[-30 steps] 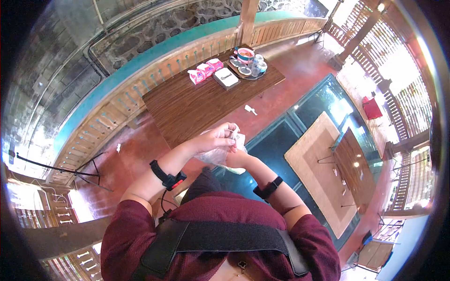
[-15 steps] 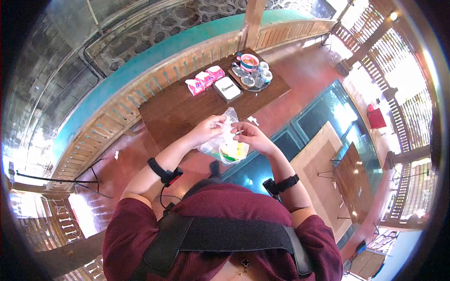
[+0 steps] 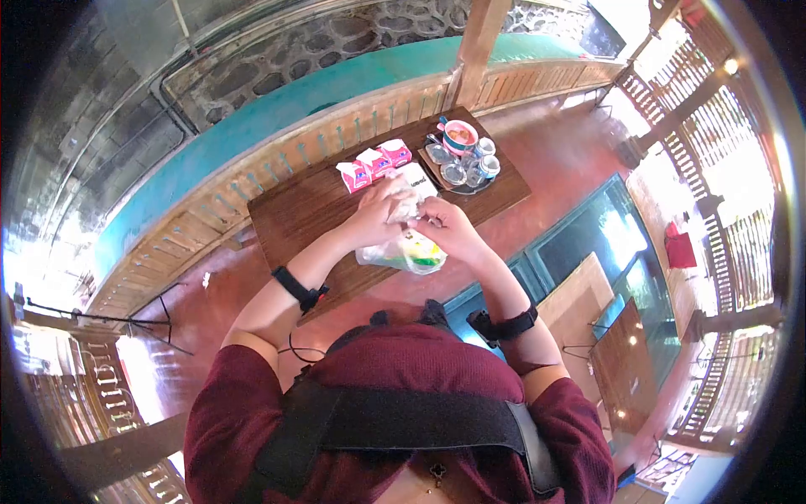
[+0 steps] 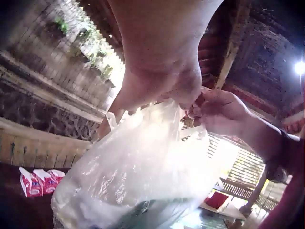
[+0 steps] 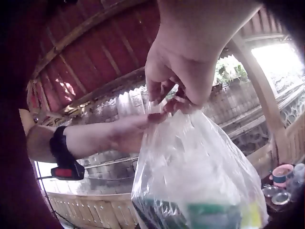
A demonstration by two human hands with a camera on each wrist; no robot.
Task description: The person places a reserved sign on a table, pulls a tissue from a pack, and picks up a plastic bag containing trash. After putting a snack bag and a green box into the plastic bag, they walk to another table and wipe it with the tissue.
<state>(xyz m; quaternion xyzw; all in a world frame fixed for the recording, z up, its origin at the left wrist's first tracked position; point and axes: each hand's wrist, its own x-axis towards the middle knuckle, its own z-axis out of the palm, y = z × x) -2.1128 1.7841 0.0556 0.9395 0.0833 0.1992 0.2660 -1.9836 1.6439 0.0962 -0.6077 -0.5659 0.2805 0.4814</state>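
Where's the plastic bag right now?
Head view, centre: the plastic bag hangs from the left hand and right hand, with the brown table behind it.

a dark brown wooden table [image 3: 294, 220] carries everything here. the landmark is the dark tray [image 3: 468, 192] near its right end in the head view. on the tray stand a pink bowl [image 3: 459, 137] with a dark band, clear round dishes [image 3: 453, 174] and a few glass or pale vessels [image 3: 488, 166] crowded together. just left of the tray lies a flat white-topped block [image 3: 419, 179] with dark lettering, partly hidden. farther left of the tray, three pink-and-white tissue packs [image 3: 374, 165] sit in a row.
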